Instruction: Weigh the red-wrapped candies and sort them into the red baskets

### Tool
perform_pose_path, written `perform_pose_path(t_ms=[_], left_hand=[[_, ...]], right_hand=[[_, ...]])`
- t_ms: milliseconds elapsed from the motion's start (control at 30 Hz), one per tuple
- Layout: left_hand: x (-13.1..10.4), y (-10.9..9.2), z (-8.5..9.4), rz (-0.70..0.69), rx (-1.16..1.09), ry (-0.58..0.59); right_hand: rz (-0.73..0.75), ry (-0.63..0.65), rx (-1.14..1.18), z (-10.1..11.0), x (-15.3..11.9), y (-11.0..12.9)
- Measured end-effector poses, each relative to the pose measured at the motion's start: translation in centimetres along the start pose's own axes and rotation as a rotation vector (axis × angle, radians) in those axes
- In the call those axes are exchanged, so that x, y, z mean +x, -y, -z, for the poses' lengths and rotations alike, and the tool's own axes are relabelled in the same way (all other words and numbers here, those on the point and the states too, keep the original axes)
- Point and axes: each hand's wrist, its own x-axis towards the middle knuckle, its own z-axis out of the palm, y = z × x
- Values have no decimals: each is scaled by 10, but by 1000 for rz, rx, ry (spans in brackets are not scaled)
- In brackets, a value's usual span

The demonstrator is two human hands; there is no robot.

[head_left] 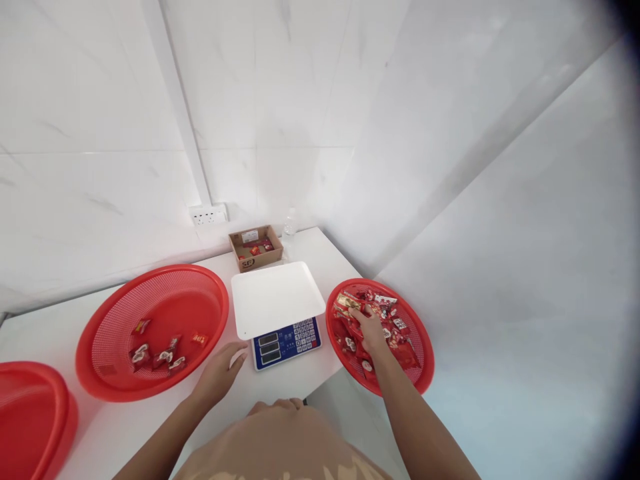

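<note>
Your right hand [370, 327] in the red packets [407, 357], left hand [221, 375] empty

Your right fingers are at a gold-and-red packet [344, 302] in the right basket [429, 363] (gripped or not, can't tell); your left hand's well apart, thumb spread, between the scale [286, 345] and the wide basket [185, 307] on the left.

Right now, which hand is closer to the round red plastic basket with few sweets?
Left. Your left hand is beside that red basket; your right hand is farther, in the fuller red plastic basket.
</note>
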Motion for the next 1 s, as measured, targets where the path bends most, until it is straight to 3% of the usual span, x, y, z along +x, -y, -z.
perform_pose_path(t_ms=[200,300,400,500,633,733,867,933,1000], left_hand=[[-5,-1,-1,-20,-27,-3],[-8,-2,0,-3,-30,-25],[-12,-1,3,31,-32,-35],[-16,0,6,70,-66,-27],[-14,-8,6,140,-238,24],[-8,-28,2,210,-493,149],[1,-60,-9,304,-938,431],[3,-70,-17,344,-1047,480],[5,-73,-22,400,-1082,439]], right_hand=[[-56,246,198,-69,-6,28],[-144,418,201,-105,-6,21],[-197,472,141,-126,-6,6],[-220,485,122,-125,-9,-4],[-272,592,151,-105,-25,2],[-282,699,135,-95,-47,9],[-188,867,22,-95,-80,5],[-126,874,-52,-94,-89,1],[-105,819,-93,-87,-89,-3]])
